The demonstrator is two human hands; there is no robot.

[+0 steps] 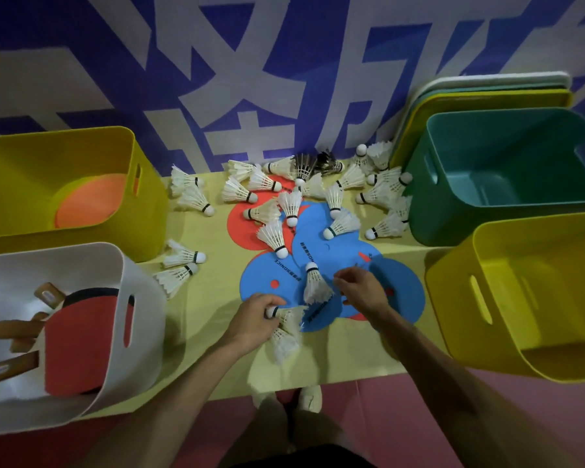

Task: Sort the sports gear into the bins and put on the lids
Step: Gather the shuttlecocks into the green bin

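Nearest, the left hand (pixel 262 317) grips a bunch of shuttlecocks (pixel 286 332) by a cork end, probably gathering several for 1 trip. The right hand (pixel 362 288) curls its fingers at the skirt of another shuttlecock (pixel 313 283) on the blue discs (pixel 402 292); I cannot tell whether it has hold. Beside them the white bin (pixel 149 332) holds paddles (pixel 78 339) and the near yellow bin (pixel 453 315) stands empty, while farther back lie loose shuttlecocks (pixel 271 236), the green bin (pixel 419 214) and lids (pixel 487 96) propped on the wall, presumably waiting for last.
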